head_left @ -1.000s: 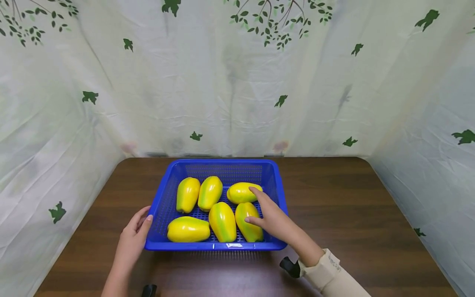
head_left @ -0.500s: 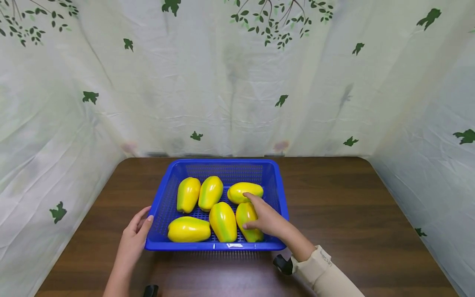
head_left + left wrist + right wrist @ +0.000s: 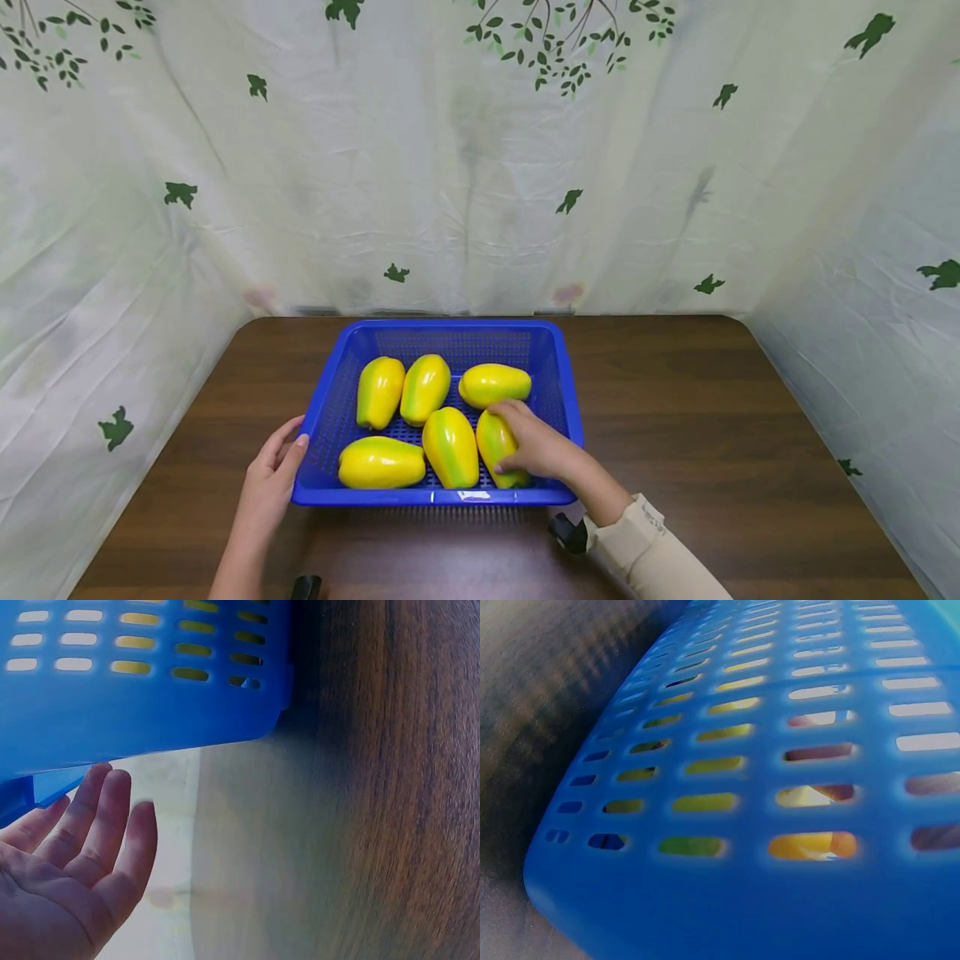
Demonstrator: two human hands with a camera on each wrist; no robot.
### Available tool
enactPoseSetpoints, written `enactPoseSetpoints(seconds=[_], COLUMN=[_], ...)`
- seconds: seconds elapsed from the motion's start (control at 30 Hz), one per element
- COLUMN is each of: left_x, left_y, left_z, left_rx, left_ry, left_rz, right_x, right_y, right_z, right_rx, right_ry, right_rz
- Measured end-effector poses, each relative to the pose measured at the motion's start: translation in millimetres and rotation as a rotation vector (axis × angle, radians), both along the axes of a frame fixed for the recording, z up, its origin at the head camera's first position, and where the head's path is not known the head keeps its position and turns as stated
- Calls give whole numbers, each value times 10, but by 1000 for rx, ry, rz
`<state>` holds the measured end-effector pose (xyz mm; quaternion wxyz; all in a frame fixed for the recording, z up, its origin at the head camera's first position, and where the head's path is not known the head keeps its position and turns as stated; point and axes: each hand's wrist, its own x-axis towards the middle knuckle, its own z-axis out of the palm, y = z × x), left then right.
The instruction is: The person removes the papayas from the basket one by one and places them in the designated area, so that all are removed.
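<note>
A blue plastic basket [image 3: 442, 497] with slotted walls holds several glossy yellow papayas with greenish streaks. My right hand [image 3: 540, 446] reaches into its front right corner and grips the papaya [image 3: 491, 440] there, thumb on the near side and fingers over its far end. The hand covers that papaya's right side. Just behind it lies another papaya [image 3: 495, 385] on its side. At the basket's left edge, my left hand [image 3: 266, 479] holds the rim between thumb and fingers. In the left wrist view, the fingers [image 3: 112, 817] of this hand curve up to the rim from outside.
The basket stands on a dark brown wooden table [image 3: 675, 417] near its back edge. A pale curtain [image 3: 465, 183] with leaf prints hangs behind and on both sides. Black wrist-worn devices show at the right cuff [image 3: 567, 533] and near the left forearm [image 3: 306, 587].
My right hand has moved left and down onto the front right papaya and closed its fingers round it. The left hand has stayed at the basket rim.
</note>
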<state>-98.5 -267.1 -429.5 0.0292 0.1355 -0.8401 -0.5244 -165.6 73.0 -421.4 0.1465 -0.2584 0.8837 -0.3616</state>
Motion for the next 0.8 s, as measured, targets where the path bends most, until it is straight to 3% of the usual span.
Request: enactPoseSetpoints(seconds=[0.27, 0.47, 0.8], left_x=[2, 3, 9], left_y=[10, 20, 30], left_z=[-21, -28, -36], left_rx=[128, 142, 151], left_ry=[7, 24, 37], left_rz=[14, 31, 43], right_x=[21, 46, 116], right_y=[0, 11, 93], right_z=[13, 35, 217], right_rx=[2, -30, -114], right_ry=[67, 118, 175], right_rz=[-14, -35, -92])
